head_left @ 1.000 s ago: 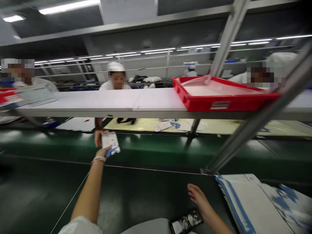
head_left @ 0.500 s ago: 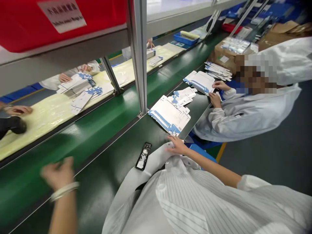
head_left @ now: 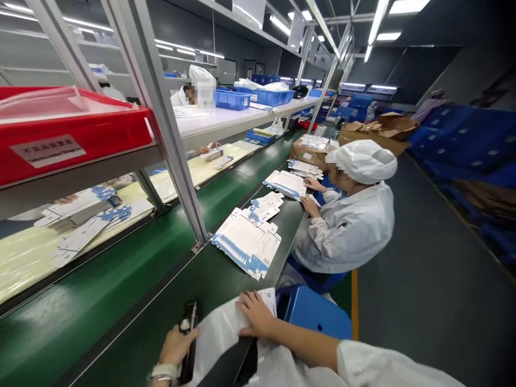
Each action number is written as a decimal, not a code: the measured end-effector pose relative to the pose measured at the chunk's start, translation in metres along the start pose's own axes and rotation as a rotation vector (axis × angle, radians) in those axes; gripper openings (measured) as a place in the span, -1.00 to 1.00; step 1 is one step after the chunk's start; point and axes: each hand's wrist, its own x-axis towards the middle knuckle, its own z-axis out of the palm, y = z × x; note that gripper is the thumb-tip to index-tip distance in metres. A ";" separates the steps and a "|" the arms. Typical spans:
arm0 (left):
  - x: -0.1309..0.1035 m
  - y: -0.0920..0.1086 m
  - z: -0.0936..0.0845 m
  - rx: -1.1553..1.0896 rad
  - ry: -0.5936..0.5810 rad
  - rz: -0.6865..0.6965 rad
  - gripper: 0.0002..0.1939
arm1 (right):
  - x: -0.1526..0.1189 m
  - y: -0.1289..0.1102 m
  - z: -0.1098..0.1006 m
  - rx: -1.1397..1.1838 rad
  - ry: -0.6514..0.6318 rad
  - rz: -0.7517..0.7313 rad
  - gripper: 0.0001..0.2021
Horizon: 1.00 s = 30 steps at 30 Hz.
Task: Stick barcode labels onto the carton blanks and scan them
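Note:
My left hand (head_left: 176,346) is closed around a black oblong object (head_left: 191,312) with pale bits on its top, at the near edge of the dark green work surface. Its exact kind I cannot make out, and the hand covers its middle. My right hand (head_left: 257,316) lies with fingers stretched out on a long white strip (head_left: 220,328) that looks like paper or label sheet. Small printed marks show at the strip's far end. Beyond it lie flat white-and-blue cartons (head_left: 250,244), overlapping in a stack.
A co-worker (head_left: 355,215) in a white coat and cap handles more flat cartons (head_left: 285,184) to the right. A metal post (head_left: 169,134) and a shelf with a red bin (head_left: 72,131) stand at left. The green conveyor (head_left: 108,269) runs alongside; a blue stool (head_left: 318,312) is at right.
My left hand has come from over the conveyor onto the black object. My right hand stays on the white strip. The view has tilted up, showing more of the room.

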 end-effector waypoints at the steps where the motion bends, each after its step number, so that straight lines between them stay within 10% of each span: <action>1: -0.003 -0.007 -0.013 -0.060 0.000 -0.007 -0.64 | 0.003 -0.005 0.002 -0.008 0.025 0.010 -0.17; 6: -0.036 -0.034 -0.051 -0.317 0.022 -0.090 -0.44 | 0.019 -0.021 0.014 -0.047 0.120 0.023 -0.18; 10: -0.055 -0.043 -0.027 -0.399 -0.145 -0.156 -0.48 | 0.006 -0.004 0.015 0.005 0.107 -0.098 -0.31; 15: -0.045 -0.052 0.013 -0.336 -0.118 -0.224 -0.51 | -0.034 0.024 0.005 0.065 0.178 0.156 -0.17; 19: -0.028 -0.057 0.016 -0.431 -0.119 -0.228 -0.54 | -0.041 0.026 0.000 0.126 0.154 0.249 -0.16; 23: -0.019 -0.053 0.007 -0.509 -0.135 -0.251 -0.55 | -0.044 0.023 -0.009 0.262 0.057 0.200 -0.59; 30: -0.027 -0.024 -0.025 -0.673 -0.104 -0.201 -0.57 | -0.148 0.098 -0.102 0.589 0.102 0.292 -0.66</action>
